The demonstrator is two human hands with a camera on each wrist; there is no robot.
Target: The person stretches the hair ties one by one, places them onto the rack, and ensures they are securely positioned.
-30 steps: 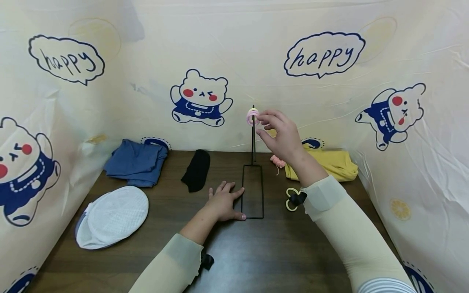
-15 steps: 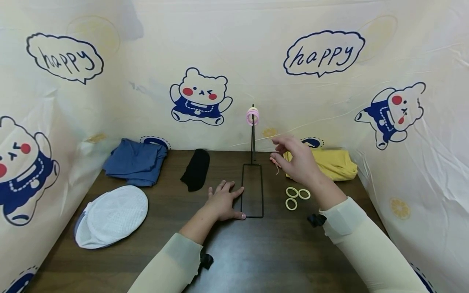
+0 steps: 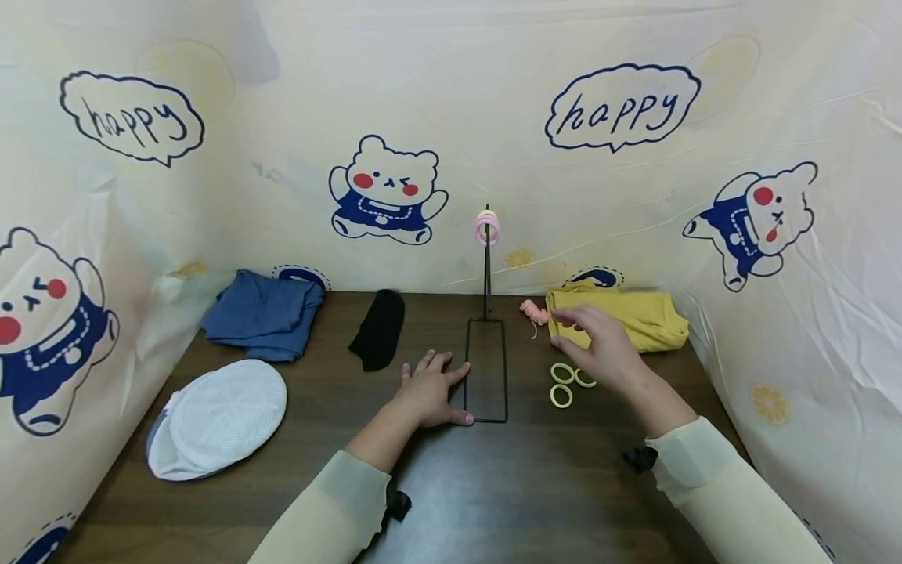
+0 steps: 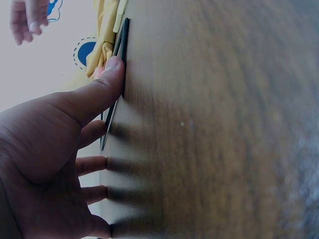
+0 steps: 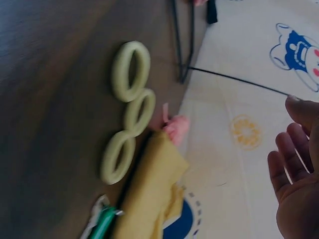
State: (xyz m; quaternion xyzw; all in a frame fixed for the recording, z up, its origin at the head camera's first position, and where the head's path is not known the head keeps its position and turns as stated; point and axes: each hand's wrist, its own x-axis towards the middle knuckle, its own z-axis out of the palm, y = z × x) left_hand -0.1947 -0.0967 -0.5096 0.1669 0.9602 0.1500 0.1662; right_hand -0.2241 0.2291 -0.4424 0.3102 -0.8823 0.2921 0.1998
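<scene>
My left hand [image 3: 428,394] lies spread on the table, thumb [image 4: 113,69] and forefinger touching the side of a black wire stand's base. From that base rises a thin post [image 3: 487,274], with pink rings [image 3: 479,229] hung near its top. Three pale yellow rings [image 5: 119,74] lie beside one another on the table, right of the stand. Over and just right of them is my right hand [image 3: 602,348], fingers loosely bent and holding nothing. It partly covers one ring in the head view.
A folded yellow cloth [image 3: 634,317] and a small pink twisted bundle [image 3: 533,312] lie behind the rings. To the left are a black sock-shaped cloth [image 3: 378,329], folded blue cloth [image 3: 264,313] and white cap [image 3: 225,411]. A green object [image 5: 103,224] shows in the right wrist view.
My right hand has drawn away from the pink rings on the post, down and to the right toward the yellow rings. The left hand has stayed at the base.
</scene>
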